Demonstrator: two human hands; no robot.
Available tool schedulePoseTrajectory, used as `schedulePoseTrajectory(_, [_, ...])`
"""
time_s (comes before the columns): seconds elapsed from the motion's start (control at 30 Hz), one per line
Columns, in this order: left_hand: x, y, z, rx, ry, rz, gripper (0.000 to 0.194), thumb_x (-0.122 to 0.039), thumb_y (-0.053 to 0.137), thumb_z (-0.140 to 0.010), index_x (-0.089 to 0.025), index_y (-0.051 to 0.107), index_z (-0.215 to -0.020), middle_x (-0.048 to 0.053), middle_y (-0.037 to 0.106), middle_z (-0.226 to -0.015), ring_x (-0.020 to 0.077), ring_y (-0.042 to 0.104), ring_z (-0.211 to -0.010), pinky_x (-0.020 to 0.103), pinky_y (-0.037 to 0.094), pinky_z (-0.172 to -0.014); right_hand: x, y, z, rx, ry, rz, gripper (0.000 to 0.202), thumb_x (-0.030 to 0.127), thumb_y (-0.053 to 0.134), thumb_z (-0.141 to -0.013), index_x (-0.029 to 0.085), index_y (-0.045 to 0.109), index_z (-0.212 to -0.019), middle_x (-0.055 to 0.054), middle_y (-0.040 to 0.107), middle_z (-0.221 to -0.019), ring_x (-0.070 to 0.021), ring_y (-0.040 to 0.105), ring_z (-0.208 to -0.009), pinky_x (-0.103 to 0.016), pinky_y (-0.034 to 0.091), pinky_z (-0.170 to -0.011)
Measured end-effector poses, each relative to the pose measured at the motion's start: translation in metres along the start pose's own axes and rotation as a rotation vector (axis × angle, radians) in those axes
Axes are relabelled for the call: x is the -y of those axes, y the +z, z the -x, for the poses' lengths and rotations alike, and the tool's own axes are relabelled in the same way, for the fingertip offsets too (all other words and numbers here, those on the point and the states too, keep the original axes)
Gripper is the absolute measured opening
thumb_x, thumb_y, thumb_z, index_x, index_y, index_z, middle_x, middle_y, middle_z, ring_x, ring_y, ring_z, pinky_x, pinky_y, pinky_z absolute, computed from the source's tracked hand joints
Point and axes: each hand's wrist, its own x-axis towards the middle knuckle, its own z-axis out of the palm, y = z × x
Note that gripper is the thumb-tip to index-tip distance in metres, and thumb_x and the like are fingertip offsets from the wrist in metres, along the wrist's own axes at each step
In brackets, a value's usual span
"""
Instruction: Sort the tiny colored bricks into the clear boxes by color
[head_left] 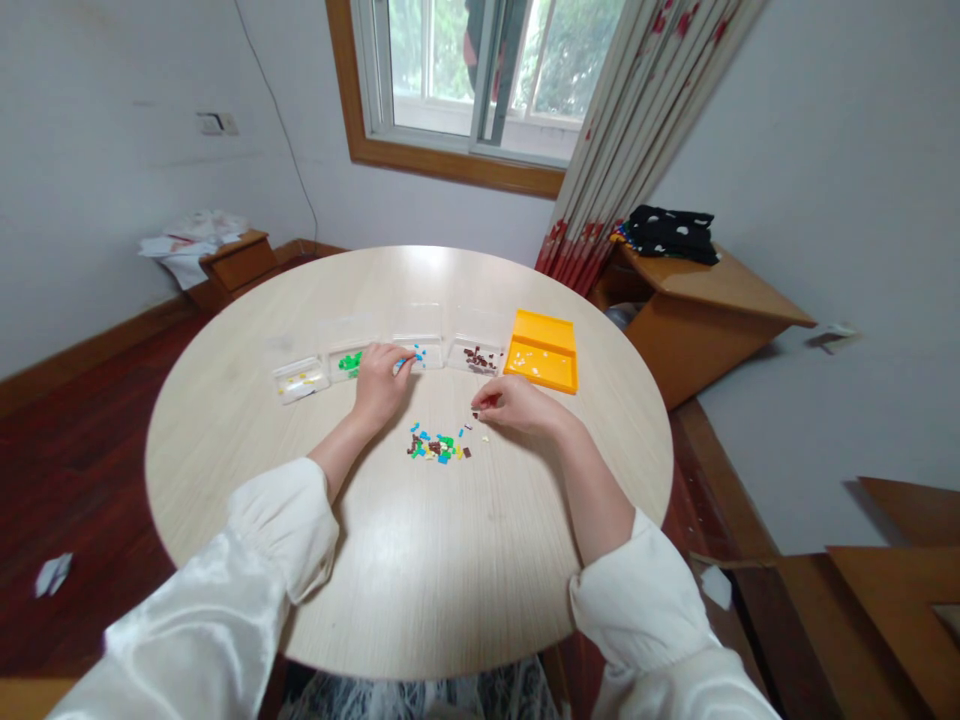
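Observation:
My left hand (381,382) is over a clear box of blue pieces (420,352), thumb and forefinger pinched together with a bit of blue at their tips. My right hand (521,405) is closed in a pinch just in front of the box of brown pieces (480,360), with a small dark brown piece at its fingertips. Between and below the hands, a loose pile of small toy bricks (439,448) in brown, blue, green and yellow lies on the table. A few stray pieces lie at its upper right.
Left of the blue pieces are a clear box of green pieces (349,362) and a box of yellow pieces (300,380). An open orange case (551,325) with white pieces stands at the right. The round table (420,570) bears everything; a wooden cabinet (720,290) stands beyond it.

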Motion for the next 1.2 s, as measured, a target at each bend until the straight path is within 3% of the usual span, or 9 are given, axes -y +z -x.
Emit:
schedulePoseTrajectory(0.43, [0.013, 0.006, -0.001, -0.022, -0.058, -0.076, 0.012, -0.024, 0.057, -0.078, -0.021, 0.068, -0.074, 0.006, 0.068, -0.078, 0.0234, 0.055, -0.080, 0.039, 0.041, -0.077, 0.000, 0.005, -0.001, 0.070, -0.021, -0.020, 0.018, 0.008, 0.055, -0.068, 0.012, 0.070, -0.076, -0.003, 0.066, -0.068, -0.0101, 0.055, -0.062, -0.021, 0.041, -0.059])
schedulePoseTrajectory(0.53, [0.015, 0.007, -0.001, -0.007, -0.079, -0.085, 0.013, -0.025, 0.058, -0.079, -0.020, 0.069, -0.082, 0.007, 0.068, -0.084, 0.0244, 0.054, -0.083, 0.040, 0.040, -0.078, 0.003, 0.005, 0.000, 0.067, -0.014, -0.006, 0.017, 0.008, 0.055, -0.069, 0.012, 0.070, -0.074, -0.002, 0.065, -0.066, -0.0098, 0.055, -0.061, -0.020, 0.041, -0.058])
schedulePoseTrajectory(0.77, [0.012, 0.008, -0.001, 0.001, -0.123, -0.084, 0.031, -0.033, 0.062, -0.078, -0.019, 0.065, -0.105, 0.011, 0.065, -0.100, 0.0269, 0.051, -0.093, 0.042, 0.037, -0.083, 0.005, 0.006, -0.001, -0.099, -0.031, -0.069, 0.015, 0.011, 0.054, -0.073, 0.012, 0.068, -0.077, -0.005, 0.067, -0.074, -0.0115, 0.058, -0.066, -0.023, 0.044, -0.063])
schedulePoseTrajectory(0.9, [0.007, 0.004, -0.002, -0.013, -0.080, -0.075, 0.016, -0.031, 0.056, -0.081, -0.019, 0.067, -0.082, 0.007, 0.064, -0.085, 0.0233, 0.051, -0.084, 0.038, 0.037, -0.078, 0.004, 0.007, -0.005, -0.264, -0.081, -0.149, 0.016, 0.011, 0.051, -0.073, 0.013, 0.066, -0.079, -0.004, 0.066, -0.074, -0.0116, 0.057, -0.068, -0.024, 0.044, -0.066])
schedulePoseTrajectory(1.0, [0.000, -0.002, -0.002, 0.046, -0.039, -0.054, 0.031, -0.031, 0.053, -0.082, -0.020, 0.050, -0.053, 0.002, 0.053, -0.058, 0.0187, 0.047, -0.066, 0.035, 0.035, -0.070, 0.004, 0.005, -0.007, -0.399, -0.105, -0.185, 0.018, 0.012, 0.049, -0.072, 0.014, 0.065, -0.081, -0.003, 0.065, -0.075, -0.0115, 0.057, -0.068, -0.024, 0.043, -0.065])
schedulePoseTrajectory(1.1, [-0.009, -0.011, -0.001, 0.129, 0.008, -0.014, 0.040, -0.028, 0.048, -0.083, -0.021, 0.033, -0.046, -0.001, 0.040, -0.049, 0.0155, 0.040, -0.055, 0.033, 0.034, -0.065, 0.004, 0.003, -0.009, -0.470, -0.096, -0.191, 0.020, 0.011, 0.048, -0.071, 0.014, 0.065, -0.082, -0.003, 0.065, -0.075, -0.0118, 0.056, -0.067, -0.024, 0.043, -0.065])
schedulePoseTrajectory(1.2, [-0.019, -0.019, 0.001, 0.247, 0.066, 0.044, 0.040, -0.026, 0.044, -0.083, -0.021, 0.029, -0.046, -0.002, 0.038, -0.048, 0.0140, 0.037, -0.052, 0.031, 0.033, -0.060, 0.000, 0.004, -0.011, -0.499, -0.079, -0.171, 0.020, 0.013, 0.050, -0.072, 0.013, 0.067, -0.082, -0.004, 0.066, -0.076, -0.0128, 0.057, -0.068, -0.025, 0.043, -0.066])
